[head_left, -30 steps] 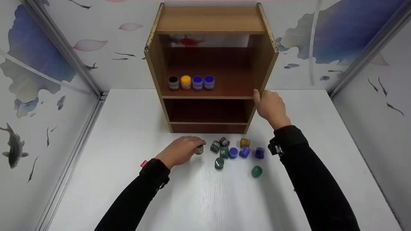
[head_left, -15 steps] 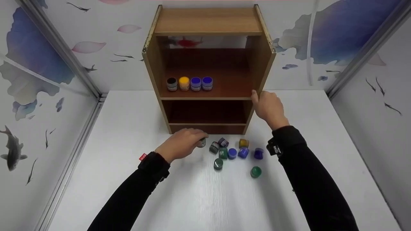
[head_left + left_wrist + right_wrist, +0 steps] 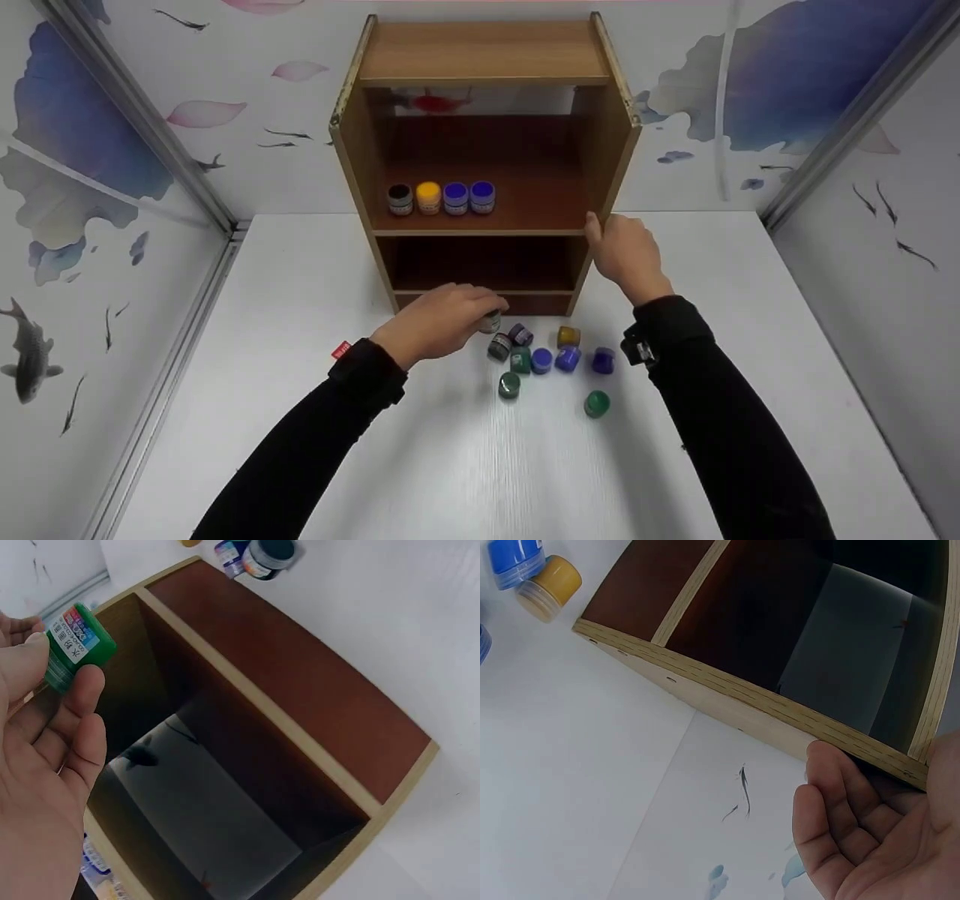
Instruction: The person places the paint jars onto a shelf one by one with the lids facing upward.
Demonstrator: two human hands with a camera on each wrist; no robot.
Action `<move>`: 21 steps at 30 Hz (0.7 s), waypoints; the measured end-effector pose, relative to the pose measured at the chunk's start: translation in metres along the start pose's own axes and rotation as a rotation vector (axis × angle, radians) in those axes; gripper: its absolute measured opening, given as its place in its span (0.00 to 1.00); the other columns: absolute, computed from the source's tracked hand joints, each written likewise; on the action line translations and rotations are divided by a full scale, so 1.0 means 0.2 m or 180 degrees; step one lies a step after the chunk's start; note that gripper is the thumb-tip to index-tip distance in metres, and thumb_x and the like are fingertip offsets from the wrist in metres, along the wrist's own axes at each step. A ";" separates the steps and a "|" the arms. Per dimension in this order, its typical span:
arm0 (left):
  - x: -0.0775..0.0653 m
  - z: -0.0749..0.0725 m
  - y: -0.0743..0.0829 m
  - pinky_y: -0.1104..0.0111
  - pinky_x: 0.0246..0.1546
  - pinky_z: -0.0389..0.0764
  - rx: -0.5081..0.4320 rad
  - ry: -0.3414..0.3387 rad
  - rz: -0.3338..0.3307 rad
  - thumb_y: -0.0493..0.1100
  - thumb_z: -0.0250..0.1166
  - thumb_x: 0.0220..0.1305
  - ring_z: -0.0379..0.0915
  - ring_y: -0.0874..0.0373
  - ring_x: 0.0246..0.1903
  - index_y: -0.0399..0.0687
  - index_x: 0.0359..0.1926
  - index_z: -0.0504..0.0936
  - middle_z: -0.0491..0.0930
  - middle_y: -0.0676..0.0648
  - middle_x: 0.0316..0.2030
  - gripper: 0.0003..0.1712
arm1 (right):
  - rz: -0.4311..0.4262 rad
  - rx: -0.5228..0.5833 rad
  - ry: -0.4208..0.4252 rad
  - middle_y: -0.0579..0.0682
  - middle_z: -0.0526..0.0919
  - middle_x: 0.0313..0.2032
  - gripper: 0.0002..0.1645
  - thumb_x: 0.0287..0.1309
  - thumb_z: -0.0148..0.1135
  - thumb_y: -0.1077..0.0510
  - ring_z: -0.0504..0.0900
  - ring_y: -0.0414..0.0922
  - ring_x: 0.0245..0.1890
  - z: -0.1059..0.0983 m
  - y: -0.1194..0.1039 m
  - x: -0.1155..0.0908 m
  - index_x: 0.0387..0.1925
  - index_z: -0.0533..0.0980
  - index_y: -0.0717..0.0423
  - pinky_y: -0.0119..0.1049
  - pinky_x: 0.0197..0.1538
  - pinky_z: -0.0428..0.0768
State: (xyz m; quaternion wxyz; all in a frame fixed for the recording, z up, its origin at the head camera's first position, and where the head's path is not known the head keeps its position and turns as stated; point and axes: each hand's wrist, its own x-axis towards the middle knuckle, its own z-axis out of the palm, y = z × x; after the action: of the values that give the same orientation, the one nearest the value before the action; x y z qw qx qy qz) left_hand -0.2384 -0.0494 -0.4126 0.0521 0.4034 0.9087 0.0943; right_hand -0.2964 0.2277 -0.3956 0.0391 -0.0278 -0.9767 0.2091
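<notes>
Raised in front of the shelf's base, my left hand (image 3: 444, 321) pinches a small green paint jar (image 3: 81, 641) between thumb and fingers; its printed label faces the left wrist camera. My right hand (image 3: 628, 253) grips the right side panel of the wooden shelf unit (image 3: 487, 52), thumb at the front edge by the middle board, fingers along the outside. On that middle board a row of paint jars stands at the left: a black one (image 3: 400, 200), a yellow one (image 3: 428, 199) and two with purple-blue lids (image 3: 469, 198).
Several paint jars lie or stand on the white table before the shelf, among them a grey-dark one (image 3: 499, 346), a mustard one (image 3: 568, 336), a dark blue one (image 3: 603, 360) and a green one (image 3: 597, 404). Painted walls (image 3: 862, 225) enclose the table's back and sides.
My left hand has lifted the green jar and carried it up and to the right, from the table toward the shelf. The right hand keeps its grip on the side panel.
</notes>
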 end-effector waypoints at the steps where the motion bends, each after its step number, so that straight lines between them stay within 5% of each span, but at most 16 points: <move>1: 0.01 -0.02 0.01 0.61 0.65 0.70 0.0025 0.0007 0.0020 0.46 0.57 0.72 0.73 0.56 0.61 0.54 0.63 0.74 0.77 0.52 0.61 0.21 | 0.0011 0.0006 -0.0002 0.51 0.67 0.20 0.33 0.75 0.33 0.41 0.70 0.49 0.22 0.00 0.00 0.00 0.18 0.64 0.55 0.40 0.26 0.68; 21: 0.14 -0.27 0.05 0.61 0.67 0.68 0.0346 0.0427 0.0237 0.50 0.57 0.71 0.73 0.57 0.60 0.55 0.63 0.74 0.78 0.53 0.59 0.21 | 0.0026 0.0052 0.0058 0.57 0.74 0.25 0.33 0.74 0.34 0.41 0.74 0.52 0.27 0.00 0.00 0.00 0.21 0.67 0.59 0.46 0.31 0.72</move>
State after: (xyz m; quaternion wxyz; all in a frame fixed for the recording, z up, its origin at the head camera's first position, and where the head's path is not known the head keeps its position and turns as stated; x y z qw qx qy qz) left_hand -0.2597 -0.0285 -0.3573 -0.0345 0.4319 0.8983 0.0735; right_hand -0.2965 0.2281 -0.3968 0.0473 -0.0333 -0.9745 0.2169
